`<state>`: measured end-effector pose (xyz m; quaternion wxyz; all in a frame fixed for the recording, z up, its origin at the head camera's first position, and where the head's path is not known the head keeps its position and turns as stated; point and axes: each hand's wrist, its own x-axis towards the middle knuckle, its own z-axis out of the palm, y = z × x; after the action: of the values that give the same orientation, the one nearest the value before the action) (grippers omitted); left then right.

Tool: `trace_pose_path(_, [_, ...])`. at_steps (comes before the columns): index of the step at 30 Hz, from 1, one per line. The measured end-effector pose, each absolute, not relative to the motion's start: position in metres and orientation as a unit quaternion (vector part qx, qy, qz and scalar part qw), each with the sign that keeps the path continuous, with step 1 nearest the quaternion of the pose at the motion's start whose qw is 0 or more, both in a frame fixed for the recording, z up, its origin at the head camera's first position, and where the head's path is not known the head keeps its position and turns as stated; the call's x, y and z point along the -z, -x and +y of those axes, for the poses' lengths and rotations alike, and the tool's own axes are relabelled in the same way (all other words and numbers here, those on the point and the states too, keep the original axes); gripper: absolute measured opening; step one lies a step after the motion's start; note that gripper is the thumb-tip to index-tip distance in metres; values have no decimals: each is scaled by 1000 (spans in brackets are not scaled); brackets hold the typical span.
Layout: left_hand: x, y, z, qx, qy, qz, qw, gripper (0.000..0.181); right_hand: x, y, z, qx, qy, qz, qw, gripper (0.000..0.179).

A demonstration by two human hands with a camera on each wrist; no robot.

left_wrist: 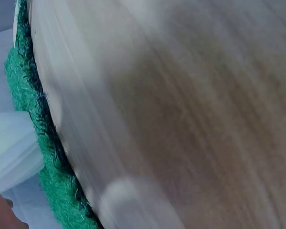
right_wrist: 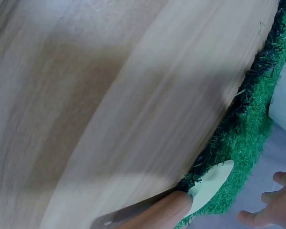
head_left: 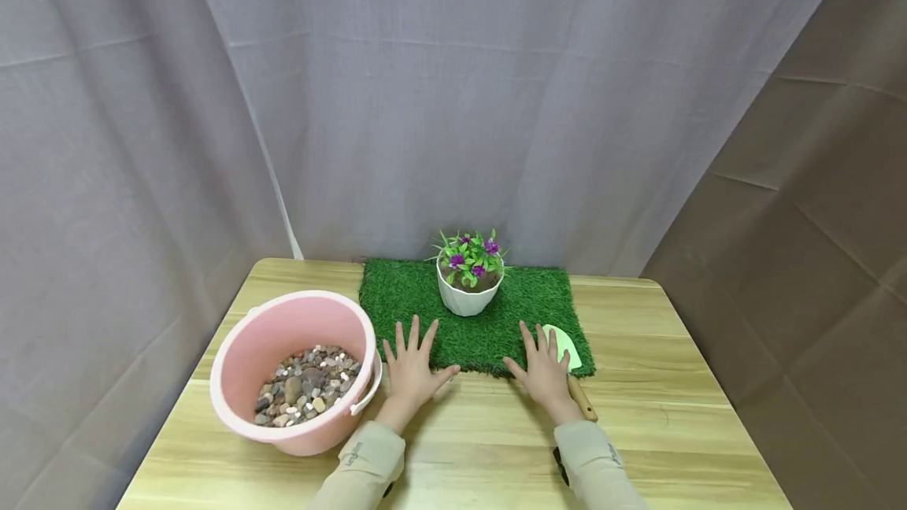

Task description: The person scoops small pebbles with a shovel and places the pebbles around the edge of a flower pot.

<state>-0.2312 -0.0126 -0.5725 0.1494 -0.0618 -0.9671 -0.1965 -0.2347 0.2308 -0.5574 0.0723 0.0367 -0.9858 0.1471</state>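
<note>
Fingers spread, my left hand [head_left: 409,375] is held palm down at the front edge of the green turf mat [head_left: 397,290], just right of the pink bucket [head_left: 234,352]. My right hand [head_left: 546,378], also with straight, spread fingers, overlaps the small trowel in the head view. That trowel has a pale green blade [head_left: 563,346] lying on the mat and a wooden handle [head_left: 583,400] reaching onto the table. Neither hand holds anything. Between and beyond them a white pot [head_left: 468,301] with a purple-flowered plant [head_left: 473,256] stands on the mat.
Pebbles [head_left: 308,384] of mixed sizes lie in the bottom of the bucket, whose white handle [head_left: 368,388] hangs on its right side. The wooden table [head_left: 482,447] ends at grey curtains [head_left: 453,101] behind and a brown one [head_left: 801,274] to the right.
</note>
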Motion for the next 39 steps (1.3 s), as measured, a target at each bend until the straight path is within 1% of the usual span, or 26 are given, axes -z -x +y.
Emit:
trace_pose_path(7, [575, 229, -9, 189, 79, -967, 154, 82, 554, 234, 234, -139, -38, -986, 87, 78])
trace_pose_path(11, [567, 230, -8, 199, 87, -961, 168, 80, 551, 234, 237, -143, -39, -985, 90, 76])
trace_pose_path(14, [560, 227, -7, 203, 97, -959, 173, 79, 550, 232, 240, -147, -36, -985, 82, 74])
trace_pose_path(20, [552, 217, -5, 198, 122, -954, 188, 79, 553, 226, 249, -165, -28, -983, 74, 66])
trace_pose_path(24, [546, 212, -7, 198, 137, -949, 206, 77, 553, 227, 254, -170, -23, -981, 91, 56])
trace_pose_path(29, [538, 197, -11, 233, 149, -938, 208, 74, 556, 222, 263, -165, -18, -978, 125, 36])
trace_pose_path(31, [533, 189, -14, 248, 151, -935, 205, 71, 556, 220, 267, -162, -17, -978, 130, 31])
trace_pose_path(34, [525, 178, -17, 270, 157, -928, 202, 64, 555, 217, 274, -164, -18, -979, 124, 29])
trace_pose_path(39, [505, 158, -24, 293, 175, -921, 188, 54, 553, 215, 283, -156, -22, -982, 105, 34])
